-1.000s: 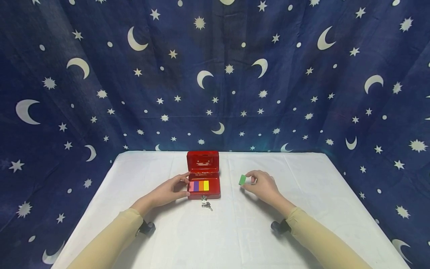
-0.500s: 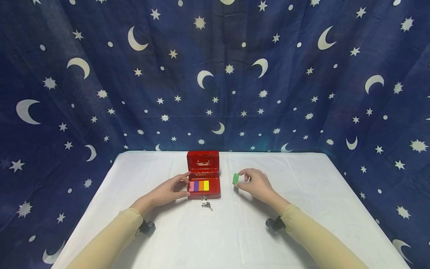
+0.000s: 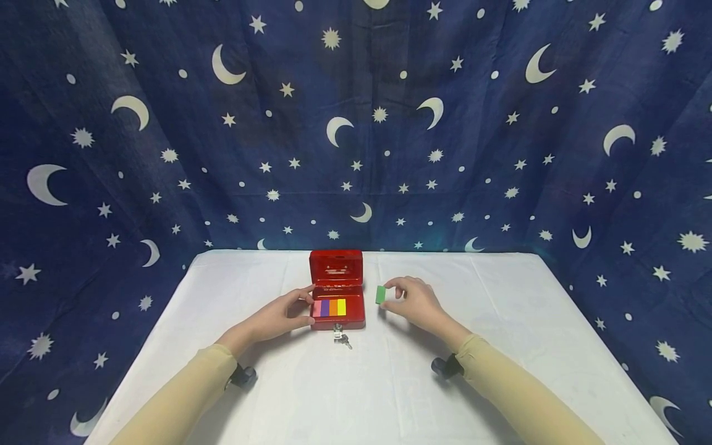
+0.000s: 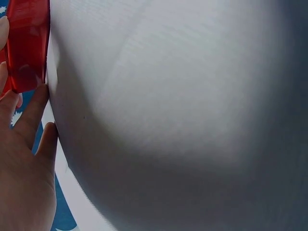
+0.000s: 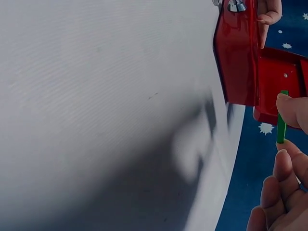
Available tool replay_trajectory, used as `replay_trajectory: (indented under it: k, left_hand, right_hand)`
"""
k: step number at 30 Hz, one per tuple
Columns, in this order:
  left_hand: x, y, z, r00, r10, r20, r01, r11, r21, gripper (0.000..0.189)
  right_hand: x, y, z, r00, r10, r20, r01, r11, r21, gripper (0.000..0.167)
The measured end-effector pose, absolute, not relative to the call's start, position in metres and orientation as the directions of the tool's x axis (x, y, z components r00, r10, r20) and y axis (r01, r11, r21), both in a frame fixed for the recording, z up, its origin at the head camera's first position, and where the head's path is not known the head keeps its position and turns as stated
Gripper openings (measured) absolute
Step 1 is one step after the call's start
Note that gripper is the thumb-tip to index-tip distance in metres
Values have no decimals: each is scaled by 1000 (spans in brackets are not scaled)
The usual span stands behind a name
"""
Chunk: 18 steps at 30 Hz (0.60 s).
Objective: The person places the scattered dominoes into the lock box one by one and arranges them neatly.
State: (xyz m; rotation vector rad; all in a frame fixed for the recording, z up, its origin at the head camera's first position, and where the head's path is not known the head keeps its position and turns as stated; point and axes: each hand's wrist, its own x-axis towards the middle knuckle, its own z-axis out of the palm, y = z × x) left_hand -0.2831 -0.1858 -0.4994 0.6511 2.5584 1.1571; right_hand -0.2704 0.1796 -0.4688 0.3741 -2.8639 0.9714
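In the head view, a red cash box [image 3: 356, 324] stands with its lid [image 3: 336, 267] raised. Inside lie pink [image 3: 317, 308], purple [image 3: 325, 308], orange [image 3: 334, 308] and yellow [image 3: 342, 307] blocks, side by side from the left. My left hand [image 3: 275, 318] rests its spread thumb and fingers against the box's left side; the left wrist view shows fingertips right at the red wall [image 4: 29, 57]. Just right of the box, my right hand [image 3: 417, 303] pinches a thin green block [image 3: 381, 294] upright between thumb and fingers. In the right wrist view the green block [image 5: 282, 118] shows edge-on.
A lock with keys [image 3: 345, 340] hangs at the box's front over the white-covered table [image 3: 356, 402]. Behind the table hangs a dark blue curtain [image 3: 473, 142] with moons and stars. A dark wrist camera [image 3: 443, 368] sits under the right forearm.
My right hand has carried the green block leftward and slightly back, closer to the box, and the block has turned more upright. My left hand and the box have stayed in place.
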Motion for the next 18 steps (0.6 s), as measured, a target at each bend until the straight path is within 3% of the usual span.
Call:
replay_trajectory:
  k: [18]
  left_hand:
    - [-282, -187, -500, -865, 500, -42, 299, 582, 757, 45]
  right_hand:
    - [-276, 161, -467, -955, -244, 167, -294, 729, -619, 40]
